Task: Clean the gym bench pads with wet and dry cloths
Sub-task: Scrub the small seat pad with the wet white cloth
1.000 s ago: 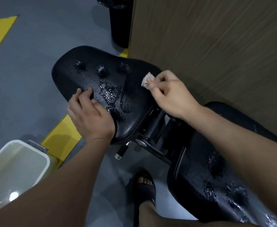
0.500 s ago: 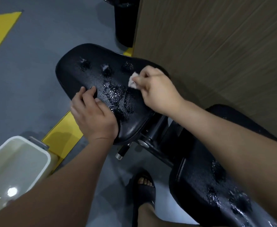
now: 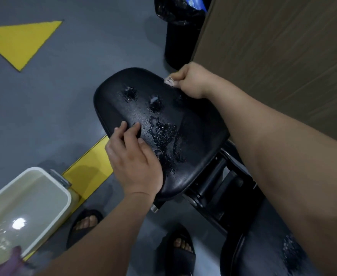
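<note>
Now | seat pad (image 3: 199,120) black, wet-beaded | right grip (image 3: 191,80) clamps cloth (image 3: 169,81) | left grip (image 3: 135,156) relaxed atop it

A rounded black padded gym bench seat (image 3: 111,100) fills the middle of the view, its surface beaded with water drops and small puddles. The left grip (image 3: 133,162) rests on the seat's 7 o'clock edge, holding nothing, its fingertips on the wet vinyl. The right grip (image 3: 191,81), at the seat's 1 o'clock edge, is fisted round a small crumpled white cloth (image 3: 169,81) that touches the rim. A second wet black bench pad (image 3: 263,246) sits at 5 o'clock. At 8 o'clock a white rectangular plastic tub (image 3: 50,176) holds water on the grey floor (image 3: 44,106). A black bin (image 3: 179,36) stands at 12 o'clock, beside a brown wood-grain panel (image 3: 283,46).
</note>
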`<state>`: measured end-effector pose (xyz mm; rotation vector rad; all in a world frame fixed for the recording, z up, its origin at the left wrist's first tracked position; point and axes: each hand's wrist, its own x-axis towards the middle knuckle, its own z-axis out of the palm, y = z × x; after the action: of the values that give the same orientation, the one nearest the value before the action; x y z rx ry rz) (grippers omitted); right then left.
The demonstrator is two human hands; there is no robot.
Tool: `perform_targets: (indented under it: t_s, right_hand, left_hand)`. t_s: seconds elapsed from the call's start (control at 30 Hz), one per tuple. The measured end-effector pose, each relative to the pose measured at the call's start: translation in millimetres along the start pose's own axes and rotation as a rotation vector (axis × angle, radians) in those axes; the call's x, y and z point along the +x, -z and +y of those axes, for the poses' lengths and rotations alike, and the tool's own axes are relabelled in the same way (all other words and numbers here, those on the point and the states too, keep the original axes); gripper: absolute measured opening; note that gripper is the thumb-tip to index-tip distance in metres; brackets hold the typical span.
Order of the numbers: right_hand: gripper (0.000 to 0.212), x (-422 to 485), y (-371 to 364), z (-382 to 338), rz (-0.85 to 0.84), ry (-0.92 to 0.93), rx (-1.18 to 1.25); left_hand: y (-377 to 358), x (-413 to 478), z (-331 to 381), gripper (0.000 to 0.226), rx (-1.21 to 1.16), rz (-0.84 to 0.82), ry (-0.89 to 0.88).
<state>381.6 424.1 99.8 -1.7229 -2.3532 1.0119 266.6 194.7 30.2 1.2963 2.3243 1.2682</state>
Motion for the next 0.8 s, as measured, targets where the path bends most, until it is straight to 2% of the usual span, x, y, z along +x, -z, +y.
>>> perform_targets:
  t_s: [0.1, 0.27, 0.33, 0.43, 0.5, 0.63, 0.73, 0.8]
  right_hand:
    - [0.024, 5.1, 3.2, -3.7, -0.026, 0.013, 0.011]
    - [0.009, -4.4, 26.8, 15.6, -0.049, -0.086, -0.004]
    - [0.012, 3.3, 18.0, 5.0, -0.021, -0.065, -0.01]
    - [0.03, 21.8, -10.9, -18.5, 0.027, 0.02, 0.054]
    - [0.034, 24.1, -12.9, -25.5, 0.04, 0.026, 0.056]
    - [0.022, 4.9, 12.0, -11.6, -0.062, -0.032, 0.052]
    - [0.02, 7.5, 12.9, -14.9, -0.044, -0.051, 0.044]
    - [0.025, 17.5, 1.4, -29.0, -0.029, 0.005, 0.025]
  left_hand:
    - [-1.3, -0.1, -0.2, 0.038, 0.007, 0.007, -0.003]
    - [-1.4, 0.1, 1.9, 0.038, 0.016, 0.007, 0.003]
    - [-2.0, 0.8, 1.4, 0.038, 0.017, 0.008, -0.002]
    - [-1.5, 0.4, 0.5, 0.039, 0.018, 0.006, 0.008]
    - [-0.9, 0.2, 1.9, 0.04, 0.014, 0.004, -0.001]
    - [-1.7, 0.7, 1.8, 0.039, 0.015, 0.012, 0.01]
    - [-2.3, 0.6, 1.5, 0.038, 0.015, 0.018, 0.016]
    - [-2.4, 0.8, 1.5, 0.038, 0.009, 0.022, 0.006]
